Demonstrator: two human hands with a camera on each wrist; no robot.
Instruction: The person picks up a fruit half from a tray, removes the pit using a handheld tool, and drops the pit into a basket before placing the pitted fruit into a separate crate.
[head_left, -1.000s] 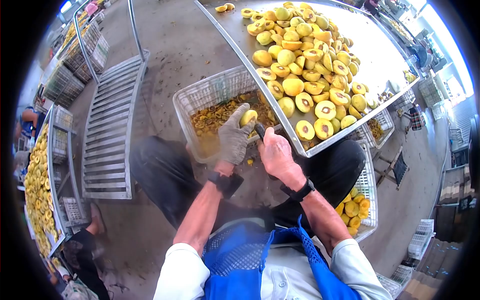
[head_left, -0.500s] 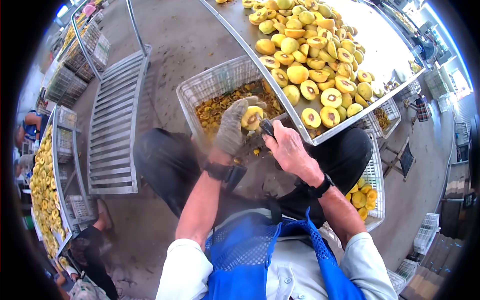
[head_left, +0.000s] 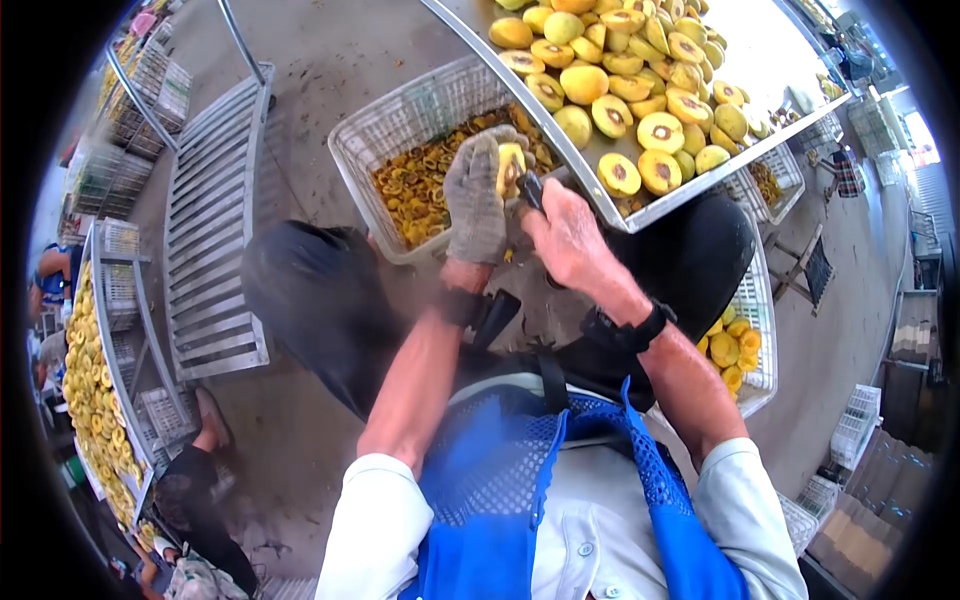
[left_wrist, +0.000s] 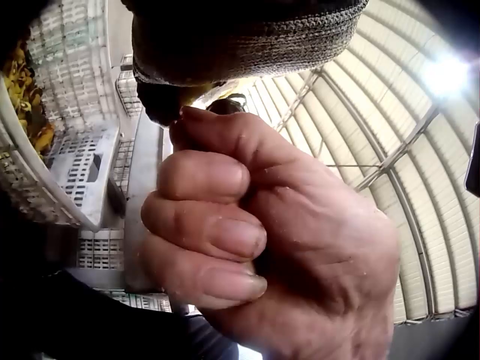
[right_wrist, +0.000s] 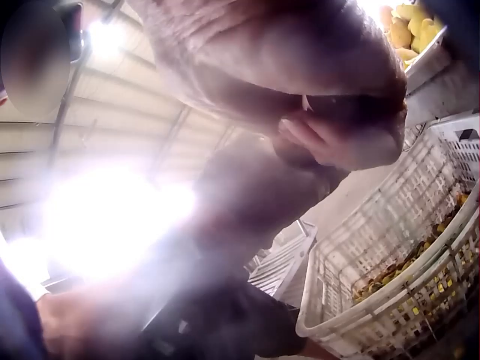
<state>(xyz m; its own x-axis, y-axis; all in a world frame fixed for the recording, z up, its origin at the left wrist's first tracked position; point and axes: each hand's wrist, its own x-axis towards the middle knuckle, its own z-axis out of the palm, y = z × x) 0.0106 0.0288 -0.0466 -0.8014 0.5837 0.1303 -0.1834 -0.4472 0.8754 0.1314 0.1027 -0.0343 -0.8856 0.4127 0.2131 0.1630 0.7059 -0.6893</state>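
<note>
In the head view the gloved left hand [head_left: 477, 195] holds a yellow half fruit [head_left: 509, 171], its cut face turned toward the right hand. Curled round a black-handled tool [head_left: 531, 189], the bare right hand [head_left: 572, 238] has the tool's end close to the fruit; the tip is hard to make out. Both hands are above the near edge of a white crate [head_left: 350, 165] holding dark yellow scraps. The left wrist view shows the right hand's curled fingers [left_wrist: 206, 225] below the grey glove [left_wrist: 247, 45]. In the right wrist view the right hand [right_wrist: 300, 75] hides most of the tool.
A metal table [head_left: 590, 188] piled with halved fruit [head_left: 625, 90] stands at the front right. Right of the knees sits a crate [head_left: 765, 350] of orange-yellow halves. A slatted metal cart [head_left: 215, 220] and another fruit-covered table [head_left: 133, 415] are on the left.
The left hand has turned the half fruit, so its cut face is seen more edge-on. The head view has shifted, with crate and table higher in it. The right hand still grips the tool.
</note>
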